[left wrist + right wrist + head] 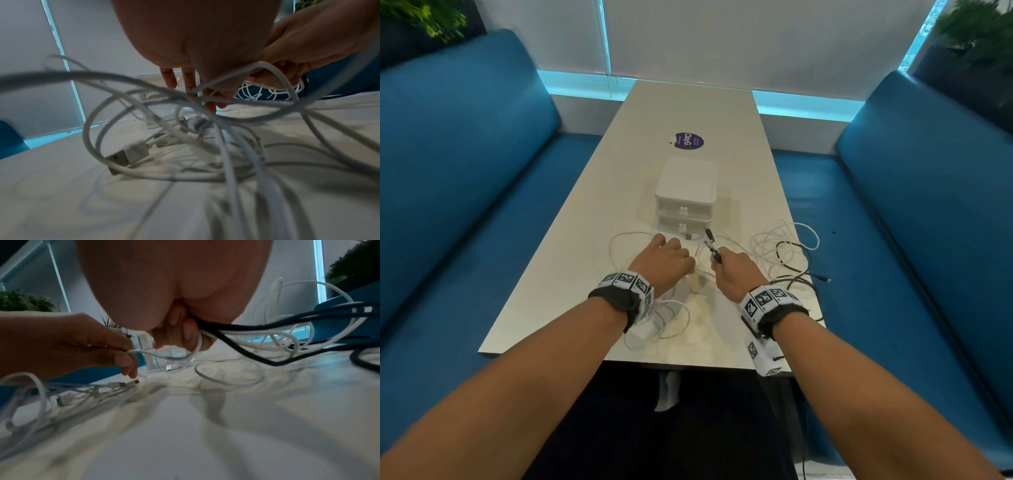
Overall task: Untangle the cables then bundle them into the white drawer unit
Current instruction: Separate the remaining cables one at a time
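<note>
A white drawer unit (686, 192) with two closed drawers stands mid-table. White cables (784, 241) and a black cable (796, 263) lie tangled in front of it and to its right. My right hand (732, 270) grips a bunch of black and white cables (232, 331), their ends sticking up above the fist. My left hand (664, 258) pinches one white cable (144, 352) between thumb and fingers, just left of the right hand. More white loops and USB plugs (127, 154) lie under the left wrist.
The pale table (688, 113) runs away from me between two blue benches (458, 171). A purple sticker (687, 140) lies beyond the drawer unit. A black cable end (822, 277) reaches the table's right edge. Plants stand in both far corners.
</note>
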Available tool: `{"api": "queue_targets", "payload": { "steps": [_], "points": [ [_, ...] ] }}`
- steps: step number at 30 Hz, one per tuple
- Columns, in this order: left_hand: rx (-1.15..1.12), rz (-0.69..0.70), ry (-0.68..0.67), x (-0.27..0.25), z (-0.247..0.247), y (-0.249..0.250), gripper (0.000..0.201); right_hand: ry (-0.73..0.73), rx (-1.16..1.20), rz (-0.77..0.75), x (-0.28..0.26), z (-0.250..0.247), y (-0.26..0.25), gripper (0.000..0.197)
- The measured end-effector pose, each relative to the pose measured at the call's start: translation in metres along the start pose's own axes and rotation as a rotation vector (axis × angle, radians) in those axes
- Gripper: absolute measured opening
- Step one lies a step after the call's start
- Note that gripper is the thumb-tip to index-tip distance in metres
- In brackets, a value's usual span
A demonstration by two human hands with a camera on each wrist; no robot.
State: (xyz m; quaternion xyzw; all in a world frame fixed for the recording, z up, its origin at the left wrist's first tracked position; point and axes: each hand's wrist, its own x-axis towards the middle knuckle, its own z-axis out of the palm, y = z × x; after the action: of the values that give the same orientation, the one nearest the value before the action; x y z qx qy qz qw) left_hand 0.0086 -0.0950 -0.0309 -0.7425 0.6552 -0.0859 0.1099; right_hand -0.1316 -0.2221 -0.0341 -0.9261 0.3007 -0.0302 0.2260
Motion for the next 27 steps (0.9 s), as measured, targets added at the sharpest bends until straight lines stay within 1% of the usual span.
{"api": "queue_targets", "payload": {
  "steps": [3,5,7,8,9,10,12,15,18,20,23,25,27],
  "points": [
    [-0.029,0.002,0.036,0.005,-0.002,0.001,0.023,0.029,0.161,0.065,0.000,-0.002,-0.003,0.023],
    [-0.017,0.006,0.043,0.007,-0.005,0.002,0.025,0.043,0.387,0.124,-0.002,-0.004,-0.006,0.020],
    [0.004,0.012,0.051,0.009,-0.007,0.005,0.025,0.002,0.569,0.171,-0.004,-0.006,-0.010,0.020],
    [0.018,0.014,0.056,0.010,-0.007,0.007,0.025,-0.022,0.614,0.172,-0.004,-0.006,-0.011,0.019],
    [0.031,0.013,0.064,0.010,-0.008,0.009,0.026,-0.036,0.611,0.157,-0.004,-0.005,-0.013,0.018],
    [0.039,0.010,0.080,0.010,-0.007,0.010,0.026,-0.028,0.561,0.127,-0.002,-0.005,-0.013,0.017],
    [0.038,0.004,0.115,0.009,-0.007,0.011,0.024,0.024,0.456,0.078,0.000,-0.004,-0.014,0.023],
    [0.042,-0.001,0.147,0.009,-0.009,0.011,0.021,0.049,0.382,0.056,-0.001,-0.004,-0.014,0.029],
    [0.035,-0.013,0.100,0.007,-0.012,0.010,0.018,0.006,0.291,0.017,-0.001,-0.001,-0.012,0.033],
    [0.045,-0.021,0.075,0.005,-0.015,0.007,0.025,-0.032,0.263,-0.023,-0.003,0.001,-0.009,0.028],
    [0.009,-0.010,0.025,0.004,-0.020,0.004,0.020,-0.024,0.168,-0.033,-0.006,0.006,0.000,0.027],
    [-0.041,-0.005,-0.028,0.005,-0.021,0.000,0.020,-0.006,0.031,-0.025,-0.009,0.008,0.003,0.032],
    [-0.040,-0.016,-0.044,0.003,-0.020,-0.007,0.020,0.005,-0.134,-0.016,-0.011,0.005,0.006,0.034]
  ]
}}
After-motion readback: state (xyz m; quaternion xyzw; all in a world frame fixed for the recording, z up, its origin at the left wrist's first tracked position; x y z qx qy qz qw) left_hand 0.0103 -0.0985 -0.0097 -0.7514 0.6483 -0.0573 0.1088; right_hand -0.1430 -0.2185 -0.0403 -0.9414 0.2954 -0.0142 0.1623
